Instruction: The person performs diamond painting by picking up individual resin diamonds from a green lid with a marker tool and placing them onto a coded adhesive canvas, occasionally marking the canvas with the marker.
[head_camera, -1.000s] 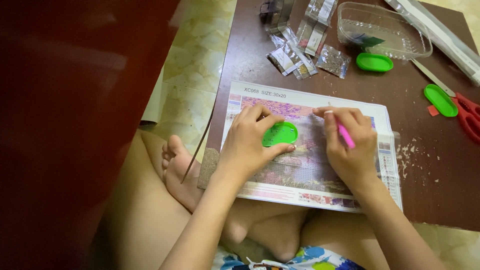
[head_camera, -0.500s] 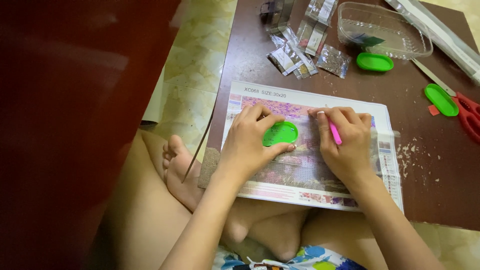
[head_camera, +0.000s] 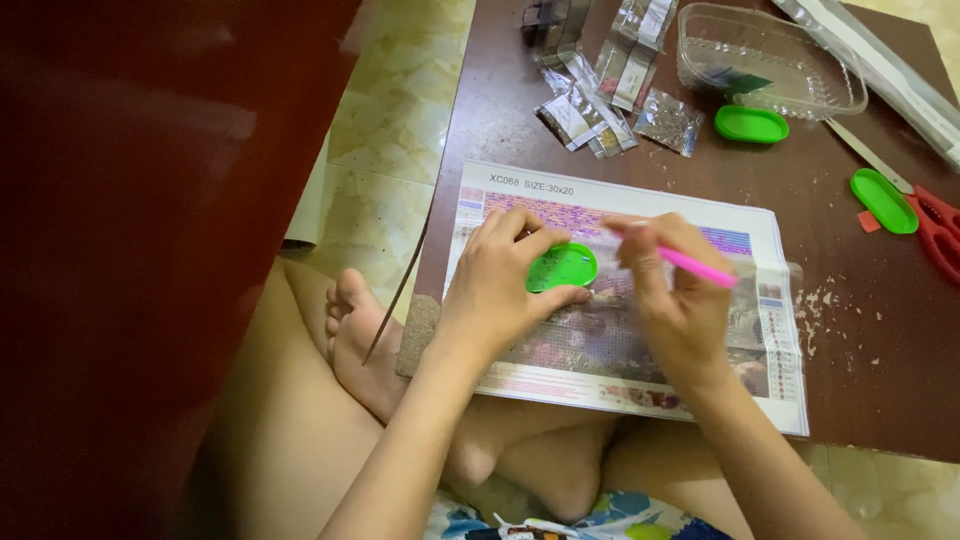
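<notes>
A diamond-painting canvas (head_camera: 740, 225) lies on the dark brown table (head_camera: 500, 110) in front of me. My left hand (head_camera: 495, 285) rests on the canvas and grips a small green oval bead tray (head_camera: 562, 267) between thumb and fingers. My right hand (head_camera: 675, 295) holds a pink applicator pen (head_camera: 695, 264), its tip pointing left toward the tray's right edge and its tail angled out to the right. The pen tip is slightly blurred.
Several small bead packets (head_camera: 600, 95) lie at the table's far side beside a clear plastic tub (head_camera: 765, 55). Two more green trays (head_camera: 750, 123) (head_camera: 884, 200), red scissors (head_camera: 938, 235) and a long clear sleeve (head_camera: 880, 70) sit at the right. My bare legs and foot (head_camera: 355, 330) are below the table edge.
My right hand has shifted left toward the green tray and turned the pink pen from steep to nearly flat, tip leftward. My left hand and the tray stay put.
</notes>
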